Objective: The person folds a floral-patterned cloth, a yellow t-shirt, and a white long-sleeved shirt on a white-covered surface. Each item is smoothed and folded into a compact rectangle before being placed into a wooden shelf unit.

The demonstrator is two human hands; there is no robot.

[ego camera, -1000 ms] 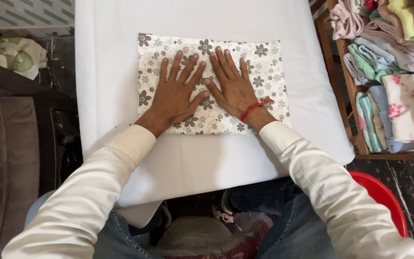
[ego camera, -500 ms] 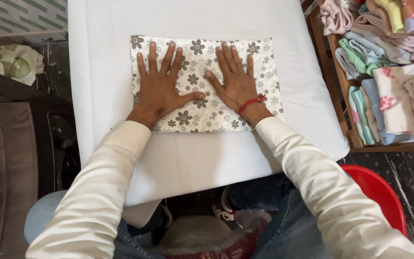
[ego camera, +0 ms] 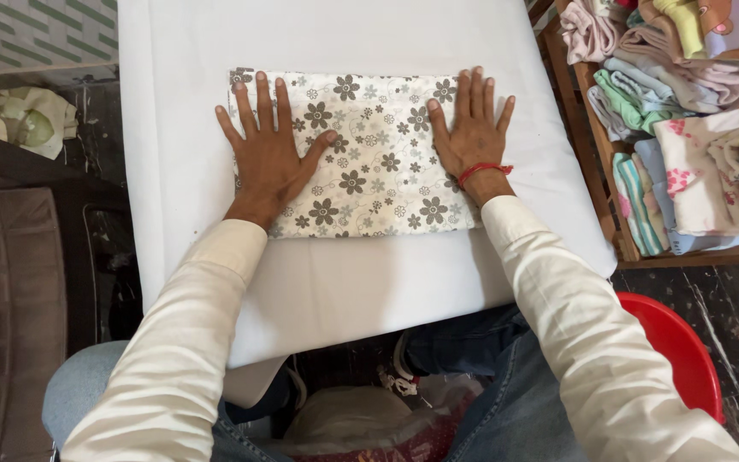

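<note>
A folded cream cloth with grey flower print [ego camera: 369, 162] lies flat on a white padded table [ego camera: 344, 282]. My left hand [ego camera: 268, 154] presses flat on the cloth's left end, fingers spread, some reaching past its edge. My right hand [ego camera: 472, 133], with a red thread on the wrist, lies flat on the cloth's right end with fingers pointing away from me. Neither hand grips anything.
A wooden shelf [ego camera: 605, 197] at the right holds several folded and bundled pastel cloths [ego camera: 694, 111]. A red tub [ego camera: 686, 359] stands at lower right. A dark chair [ego camera: 10, 291] and crumpled cloth [ego camera: 19, 115] are at the left. A bag [ego camera: 352, 423] sits between my knees.
Both hands have slid apart from the middle of the cloth to its left and right ends, staying flat on it.
</note>
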